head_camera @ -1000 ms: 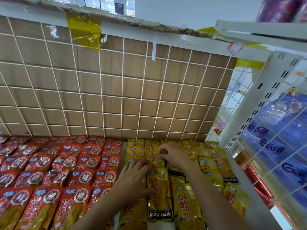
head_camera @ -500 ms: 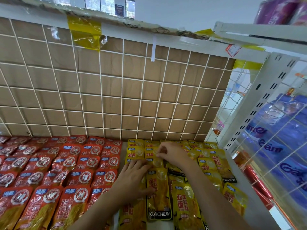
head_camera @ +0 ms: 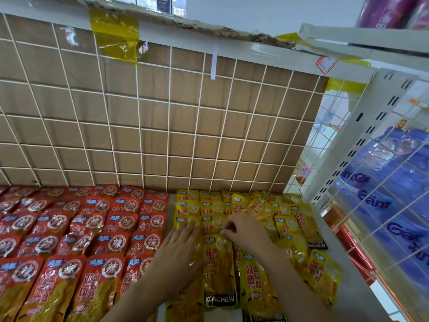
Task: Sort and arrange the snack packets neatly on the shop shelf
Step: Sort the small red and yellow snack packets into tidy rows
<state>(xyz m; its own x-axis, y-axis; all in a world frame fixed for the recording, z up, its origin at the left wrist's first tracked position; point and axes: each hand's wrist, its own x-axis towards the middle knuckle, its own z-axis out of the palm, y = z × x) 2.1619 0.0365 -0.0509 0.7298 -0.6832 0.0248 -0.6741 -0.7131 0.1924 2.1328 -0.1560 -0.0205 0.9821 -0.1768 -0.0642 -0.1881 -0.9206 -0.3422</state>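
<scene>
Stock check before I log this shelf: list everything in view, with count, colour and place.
red snack packets: dozens, red, overlapping rows on the left half of the shelf
yellow snack packets: many, yellow, right half, rows less even
wire grid: one, white, back of the shelf
cardboard: one sheet, brown, behind the grid
tape: several strips, yellow, along the top rail
price tag: one, red and white, top rail, right end
slotted upright: one, white, right of the packets
blue packs: several, blue, behind the right side mesh
purple packs: count unclear, purple, top right
left grip: flat on yellow packets, fingers straight
right grip: fingers curled, seemingly pinching a yellow packet's top edge
</scene>
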